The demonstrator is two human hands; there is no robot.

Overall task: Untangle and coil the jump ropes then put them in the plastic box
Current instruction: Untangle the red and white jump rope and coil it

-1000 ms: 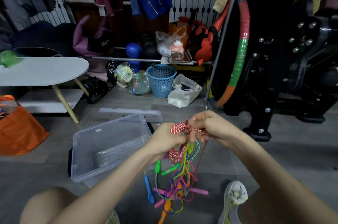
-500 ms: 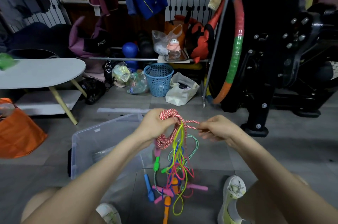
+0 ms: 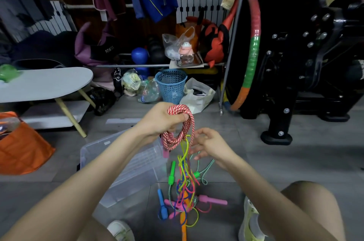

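Note:
My left hand [image 3: 161, 120] grips a coil of red-and-white braided jump rope [image 3: 180, 127], held up above the floor. A yellow-green cord hangs through the coil's lower loop. My right hand [image 3: 208, 145] is just right of the coil, fingers spread and relaxed, touching the hanging cords. Below hangs a tangle of coloured jump ropes [image 3: 186, 187] with green, blue, pink and orange handles, its lower part lying on the floor. The clear plastic box [image 3: 126, 164] sits on the floor to the left, partly hidden by my left forearm.
The box lid [image 3: 123, 121] lies on the floor behind my left hand. A blue mesh basket [image 3: 171, 85], white bag [image 3: 198, 95], low white table [image 3: 45, 83], orange bag [image 3: 21, 148], striped hoop [image 3: 251, 51] and black exercise machine [image 3: 307, 59] surround the grey floor. My shoes [image 3: 249, 221] flank the tangle.
My right hand let go of the red-and-white rope end and dropped lower to the hanging cords. My left hand lifted the coil slightly, now holding it alone.

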